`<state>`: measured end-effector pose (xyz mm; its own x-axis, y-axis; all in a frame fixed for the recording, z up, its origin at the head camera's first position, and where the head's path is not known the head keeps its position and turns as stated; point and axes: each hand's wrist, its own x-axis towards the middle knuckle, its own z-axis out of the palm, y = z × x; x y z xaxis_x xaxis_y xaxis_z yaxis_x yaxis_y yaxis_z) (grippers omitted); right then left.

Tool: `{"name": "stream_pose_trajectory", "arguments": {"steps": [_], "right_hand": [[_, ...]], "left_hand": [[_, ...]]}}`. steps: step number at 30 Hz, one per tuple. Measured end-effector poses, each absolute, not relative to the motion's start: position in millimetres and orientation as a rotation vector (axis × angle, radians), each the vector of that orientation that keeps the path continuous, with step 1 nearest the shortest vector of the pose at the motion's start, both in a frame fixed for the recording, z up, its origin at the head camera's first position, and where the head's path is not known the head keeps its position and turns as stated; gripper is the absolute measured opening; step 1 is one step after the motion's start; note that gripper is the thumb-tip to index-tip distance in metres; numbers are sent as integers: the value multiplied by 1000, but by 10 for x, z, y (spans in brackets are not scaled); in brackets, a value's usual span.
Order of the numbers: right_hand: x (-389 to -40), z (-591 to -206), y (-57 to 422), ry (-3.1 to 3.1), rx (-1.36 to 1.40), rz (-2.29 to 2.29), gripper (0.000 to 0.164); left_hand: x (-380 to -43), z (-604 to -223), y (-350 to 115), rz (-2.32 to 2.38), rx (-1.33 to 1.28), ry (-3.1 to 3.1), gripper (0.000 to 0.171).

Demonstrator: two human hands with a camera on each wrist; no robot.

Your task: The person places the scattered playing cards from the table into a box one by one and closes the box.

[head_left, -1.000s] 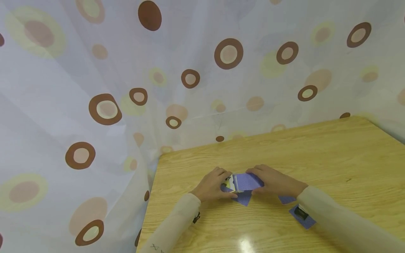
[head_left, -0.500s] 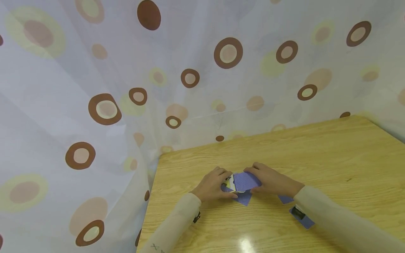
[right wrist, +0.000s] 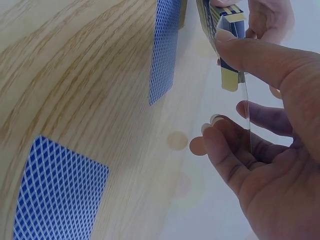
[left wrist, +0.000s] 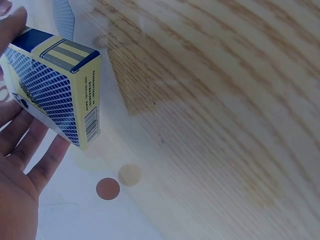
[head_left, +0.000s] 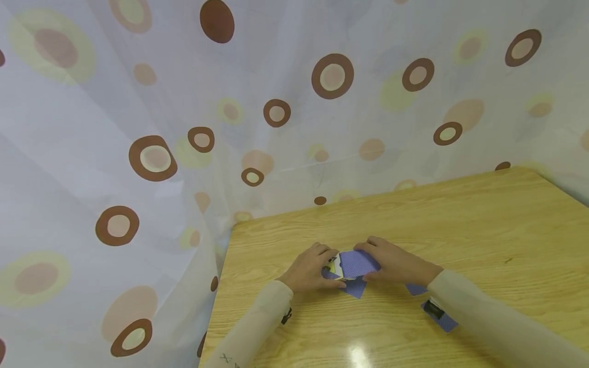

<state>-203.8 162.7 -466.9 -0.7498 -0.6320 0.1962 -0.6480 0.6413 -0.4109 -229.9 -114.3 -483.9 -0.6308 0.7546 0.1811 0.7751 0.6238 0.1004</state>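
Observation:
My left hand (head_left: 307,269) grips a playing card box (left wrist: 52,90) by its edges, thumb on one side and fingers on the other. The box has blue lattice faces, yellow sides and a barcode on one narrow side. My right hand (head_left: 391,261) pinches a blue-backed playing card (head_left: 360,263) between thumb and fingers, right at the box's end. The right wrist view shows this card nearly edge-on, with a yellow flap (right wrist: 229,80) of the box hanging beside the thumb. The card's inner end is hidden by the box and thumb.
Another blue-backed card (head_left: 355,290) lies on the wooden table (head_left: 460,225) below the hands. Two more loose cards, a nearer card (head_left: 445,323) and a farther card (head_left: 416,290), lie by the right sleeve. A dotted curtain (head_left: 294,148) hangs behind and left of the table.
My right hand has shifted slightly left, toward the box, with the card between its fingers. The left hand and the box have hardly moved.

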Motion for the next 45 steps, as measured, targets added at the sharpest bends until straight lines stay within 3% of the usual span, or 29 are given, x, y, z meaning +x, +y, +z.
{"name": "stream_pose_trajectory", "arguments": {"steps": [45], "right_hand": [[-2021, -4571, 1328, -2865, 1099, 760, 80]], "left_hand": [[-2301, -4847, -1098, -278, -1331, -2689, 83]]}}
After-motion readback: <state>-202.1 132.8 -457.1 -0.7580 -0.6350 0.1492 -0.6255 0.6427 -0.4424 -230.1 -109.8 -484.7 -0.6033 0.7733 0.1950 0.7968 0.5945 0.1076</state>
